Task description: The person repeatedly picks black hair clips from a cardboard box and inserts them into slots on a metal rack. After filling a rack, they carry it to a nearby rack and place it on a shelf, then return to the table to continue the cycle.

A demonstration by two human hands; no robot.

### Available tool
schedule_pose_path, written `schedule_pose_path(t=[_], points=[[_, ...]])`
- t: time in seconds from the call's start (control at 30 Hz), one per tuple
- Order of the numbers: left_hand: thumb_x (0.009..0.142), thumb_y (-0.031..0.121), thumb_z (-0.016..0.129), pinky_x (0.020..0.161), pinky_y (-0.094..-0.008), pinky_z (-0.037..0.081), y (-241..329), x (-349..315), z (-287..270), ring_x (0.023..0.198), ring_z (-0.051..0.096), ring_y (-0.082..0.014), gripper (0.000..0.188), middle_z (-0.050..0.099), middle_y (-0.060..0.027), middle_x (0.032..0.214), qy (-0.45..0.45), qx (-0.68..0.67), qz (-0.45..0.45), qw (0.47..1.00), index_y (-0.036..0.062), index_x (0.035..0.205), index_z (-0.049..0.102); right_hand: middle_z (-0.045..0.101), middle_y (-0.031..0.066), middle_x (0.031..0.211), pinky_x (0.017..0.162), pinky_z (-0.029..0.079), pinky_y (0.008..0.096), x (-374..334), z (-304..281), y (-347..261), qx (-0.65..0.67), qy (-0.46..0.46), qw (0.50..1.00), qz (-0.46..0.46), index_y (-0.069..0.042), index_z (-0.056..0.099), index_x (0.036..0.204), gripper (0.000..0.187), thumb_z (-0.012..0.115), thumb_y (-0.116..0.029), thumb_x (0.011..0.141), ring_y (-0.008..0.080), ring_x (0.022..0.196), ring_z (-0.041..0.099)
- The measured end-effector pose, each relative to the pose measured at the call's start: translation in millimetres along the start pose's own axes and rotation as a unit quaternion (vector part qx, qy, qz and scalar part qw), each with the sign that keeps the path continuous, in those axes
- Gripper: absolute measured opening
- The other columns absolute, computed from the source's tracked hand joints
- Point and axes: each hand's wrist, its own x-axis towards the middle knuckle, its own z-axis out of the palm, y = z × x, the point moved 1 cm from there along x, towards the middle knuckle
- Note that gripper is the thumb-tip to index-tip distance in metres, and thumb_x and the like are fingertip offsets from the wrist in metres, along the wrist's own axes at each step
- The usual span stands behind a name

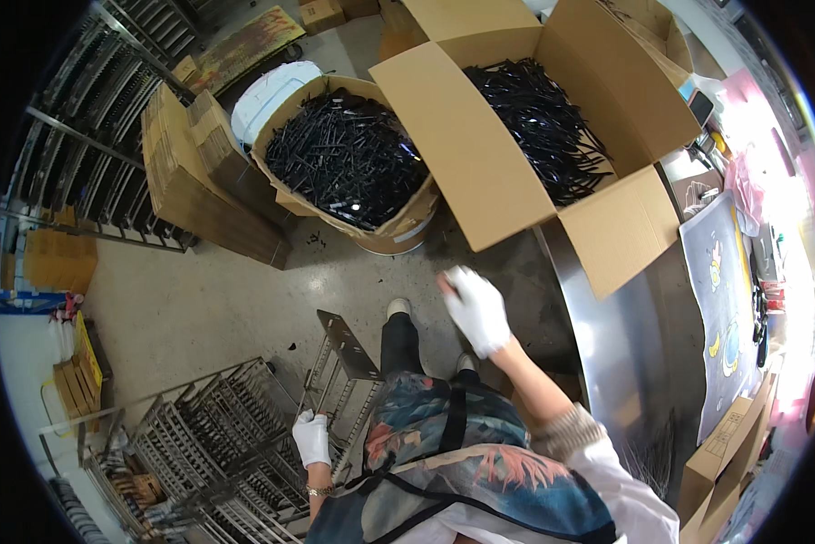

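My left hand (312,440), in a white glove, is closed at the side bar of a metal rack frame (342,399) with a flat perforated plate at its upper end. My right hand (476,310), also white-gloved with bare fingertips, is in the air in front of my body. Its fingers are curled together, and anything between them is hidden. Beyond it stands a round drum (398,239) lined with brown card, filled with short black strips (335,154). To its right, an open cardboard box (480,172) contains long, shiny black strips (543,127).
A steel table (607,335) runs along my right, with a printed grey mat (720,317) on it. Folded cardboard (194,181) leans left of the drum. Metal racks (213,426) stand at lower left, and more shelving (90,118) at upper left. Black scraps (315,239) lie on the floor.
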Motion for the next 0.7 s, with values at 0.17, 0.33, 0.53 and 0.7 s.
schedule_pose_path(t=[0.17,0.33,0.53,0.7], points=[[0.089,0.011,0.067,0.059,-0.028,0.034,28.0,58.2,-22.9,0.067,0.039,-0.0087,0.017,0.049,0.0028,0.072,0.006,-0.128,-0.046,0.991,-0.0016,0.082,0.058,0.071,0.014,0.094,0.071,0.056,0.0473,164.2,134.1,-24.9,-0.137,-0.007,0.98,0.143,-0.01,0.066,0.102,0.027,0.065,-0.034,0.091,0.034,0.086,0.071],[0.092,0.009,0.064,0.057,-0.0288,0.027,65.7,93.5,-41.4,0.066,0.032,-0.0095,0.02,0.039,0.0047,0.071,0.023,-0.151,-0.022,0.988,0.0025,0.08,0.049,0.072,0.0166,0.102,0.079,0.055,0.0487,206.3,167.4,-6.4,-0.168,-0.098,0.949,0.25,-0.008,0.069,0.107,0.033,0.065,-0.036,0.09,0.0366,0.093,0.07],[0.093,0.01,0.065,0.065,-0.0299,0.037,117.2,108.2,-59.4,0.072,0.04,-0.0122,0.018,0.049,-0.0007,0.078,0.069,-0.114,0.044,0.99,-0.0045,0.089,0.054,0.071,0.0165,0.086,0.072,0.053,0.0442,195.6,122.5,-33.5,-0.028,-0.028,0.972,0.23,-0.007,0.069,0.092,0.027,0.07,-0.034,0.088,0.0373,0.084,0.069],[0.09,0.006,0.065,0.069,-0.031,0.042,181.4,111.2,-75.1,0.074,0.047,-0.0142,0.012,0.057,-0.004,0.081,0.039,-0.072,0.121,0.989,-0.004,0.092,0.058,0.067,0.0137,0.08,0.068,0.054,0.0421,187.9,2.9,-63.6,-0.061,0.212,0.975,0.033,-0.009,0.067,0.087,0.018,0.072,-0.026,0.086,0.033,0.076,0.067]])
